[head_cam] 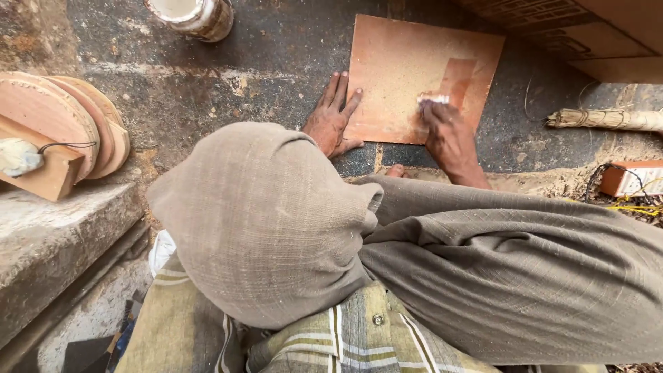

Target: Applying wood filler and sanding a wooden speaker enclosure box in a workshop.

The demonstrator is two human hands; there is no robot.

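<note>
The left hand [331, 117] is lying flat with fingers spread, pinning the edge of the square board [407, 69] on the dark floor [276, 62], while the right hand [449, 135] is pressing what looks like a small white pad [433, 99] onto it, fingers curled around it.

Round wooden discs [65, 124], stacked on edge at far left, against a wooden block [43, 173]. Stone ledge [59, 235] beneath. White-topped pot [193, 15] at top. Bundle of straw [604, 119] at right; small orange box [630, 178] with yellow cord [632, 206] below it. Brown cartons [587, 31], top right.
</note>
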